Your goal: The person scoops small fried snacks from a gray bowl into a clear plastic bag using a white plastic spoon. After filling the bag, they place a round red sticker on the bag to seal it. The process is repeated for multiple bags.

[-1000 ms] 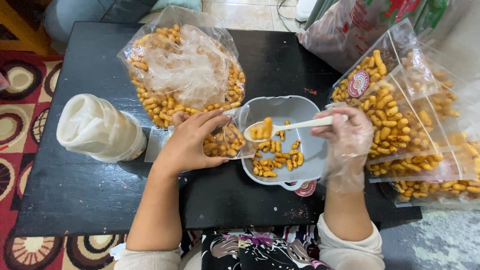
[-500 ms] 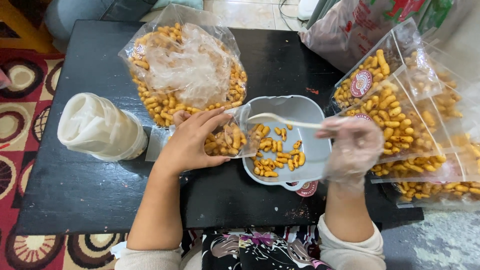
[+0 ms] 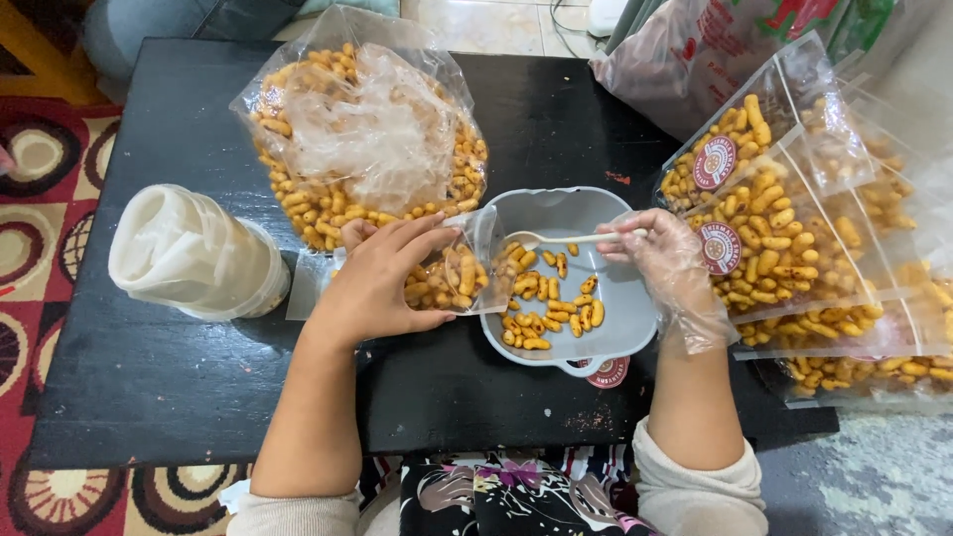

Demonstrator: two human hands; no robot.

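My left hand [image 3: 382,283] grips a small clear bag [image 3: 459,270] partly filled with orange finger-shaped snacks, its mouth held open toward a grey bowl [image 3: 615,298]. My right hand [image 3: 667,260], in a thin clear plastic glove, holds a white plastic spoon [image 3: 561,238] whose tip rests over the bowl near the bag's mouth. Loose snack pieces [image 3: 551,308] lie in the left half of the bowl. The bowl sits on a black table [image 3: 149,377].
A large clear bag of the same snacks [image 3: 367,139] lies behind my left hand. A white roll of plastic bags [image 3: 194,253] lies at the left. Several filled, labelled packets [image 3: 794,228] are stacked at the right. A patterned rug [image 3: 30,199] shows beside the table.
The spoon, loaded above the bowl a second ago, has swung down and left to the bag's mouth and looks emptied. My left hand keeps the bag in place.
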